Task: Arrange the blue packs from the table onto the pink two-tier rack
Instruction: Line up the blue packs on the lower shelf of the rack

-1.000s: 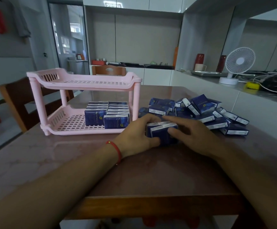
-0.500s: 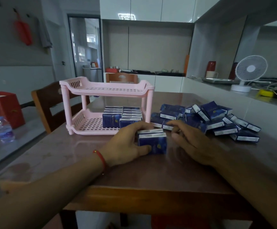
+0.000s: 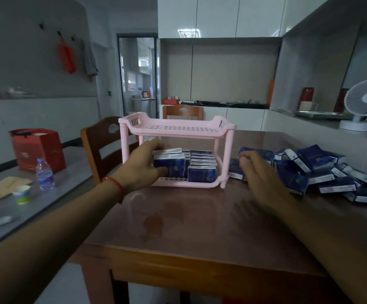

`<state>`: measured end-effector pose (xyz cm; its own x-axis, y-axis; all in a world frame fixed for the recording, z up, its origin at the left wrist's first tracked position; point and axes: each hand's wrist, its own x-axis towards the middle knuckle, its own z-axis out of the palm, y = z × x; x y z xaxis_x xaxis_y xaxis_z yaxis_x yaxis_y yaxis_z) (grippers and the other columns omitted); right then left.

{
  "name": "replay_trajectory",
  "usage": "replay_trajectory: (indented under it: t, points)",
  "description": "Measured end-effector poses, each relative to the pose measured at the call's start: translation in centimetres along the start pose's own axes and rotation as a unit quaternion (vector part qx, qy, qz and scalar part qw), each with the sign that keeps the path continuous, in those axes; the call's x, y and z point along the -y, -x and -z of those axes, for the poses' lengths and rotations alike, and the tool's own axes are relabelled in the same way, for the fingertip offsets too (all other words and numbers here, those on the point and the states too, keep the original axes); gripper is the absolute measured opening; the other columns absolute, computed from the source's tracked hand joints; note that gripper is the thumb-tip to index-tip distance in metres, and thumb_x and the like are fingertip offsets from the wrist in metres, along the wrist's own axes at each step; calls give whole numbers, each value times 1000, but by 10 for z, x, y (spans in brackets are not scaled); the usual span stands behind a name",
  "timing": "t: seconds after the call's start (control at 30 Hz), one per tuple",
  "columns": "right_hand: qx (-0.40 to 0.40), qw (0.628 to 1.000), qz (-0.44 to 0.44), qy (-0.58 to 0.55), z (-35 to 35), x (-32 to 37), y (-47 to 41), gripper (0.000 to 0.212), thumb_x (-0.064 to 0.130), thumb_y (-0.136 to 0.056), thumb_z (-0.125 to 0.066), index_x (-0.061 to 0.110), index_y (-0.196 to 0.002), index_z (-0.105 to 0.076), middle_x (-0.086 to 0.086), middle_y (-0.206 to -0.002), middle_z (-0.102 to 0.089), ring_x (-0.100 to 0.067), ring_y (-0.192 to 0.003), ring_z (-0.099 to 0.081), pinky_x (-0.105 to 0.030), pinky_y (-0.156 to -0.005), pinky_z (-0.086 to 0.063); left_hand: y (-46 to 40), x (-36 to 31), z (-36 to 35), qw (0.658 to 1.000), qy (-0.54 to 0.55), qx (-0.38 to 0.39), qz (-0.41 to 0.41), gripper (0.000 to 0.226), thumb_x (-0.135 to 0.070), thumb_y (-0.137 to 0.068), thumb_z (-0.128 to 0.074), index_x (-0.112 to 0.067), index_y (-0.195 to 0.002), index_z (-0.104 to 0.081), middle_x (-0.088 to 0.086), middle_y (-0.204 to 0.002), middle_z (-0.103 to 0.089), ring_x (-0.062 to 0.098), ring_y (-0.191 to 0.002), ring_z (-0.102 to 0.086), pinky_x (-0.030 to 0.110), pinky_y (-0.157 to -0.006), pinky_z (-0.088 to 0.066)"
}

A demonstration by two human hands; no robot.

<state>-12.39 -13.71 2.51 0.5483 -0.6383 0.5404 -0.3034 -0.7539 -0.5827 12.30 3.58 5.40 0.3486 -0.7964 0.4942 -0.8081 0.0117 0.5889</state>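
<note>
Head view shows a glossy reddish-brown table (image 3: 200, 220) bearing a pink two-tier rack (image 3: 178, 128) of slotted plastic. Its lower tier holds rows of boxy blue packs (image 3: 202, 165) with white edges. The left hand (image 3: 143, 165) grips a small stack of packs (image 3: 169, 161) at the near left of that tier, thumb underneath. The right hand (image 3: 259, 172), fingers curled, rests at the loose heap of packs (image 3: 322, 167) right of the rack; whether it pinches one is unclear.
</note>
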Motion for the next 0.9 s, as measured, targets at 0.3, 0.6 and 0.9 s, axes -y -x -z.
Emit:
replay_trajectory:
  t: [0.3, 0.6, 0.9]
  points:
    - [55, 998, 23, 18, -14, -23, 3, 24, 33, -105, -38, 24, -118, -56, 5, -117, -57, -9, -104, -54, -30, -89, -40, -18, 22, -20, 996, -40, 63, 38, 48, -26, -71, -78, -33, -116, -60, -9, -116, -65, 12, -104, -62, 33, -92, -56]
    - [80, 995, 31, 44, -18, -29, 0, 22, 41, -104, -37, 30, -114, -53, 9, -111, -56, -3, -98, -55, -39, -89, -47, -13, 30, -31, 994, -100, 9, 42, 69, -27, -77, -80, -28, -137, -46, 4, -140, -45, 17, -116, -51, 31, -102, -48]
    - [91, 993, 30, 65, -19, -25, 2, 26, 43, -103, -36, 30, -117, -54, 7, -111, -56, -3, -98, -54, -39, -91, -46, -9, 24, -44, 985, -122, 13, 118, 47, -39, -86, -69, -18, -126, -55, 7, -123, -66, 25, -110, -61, 37, -97, -50]
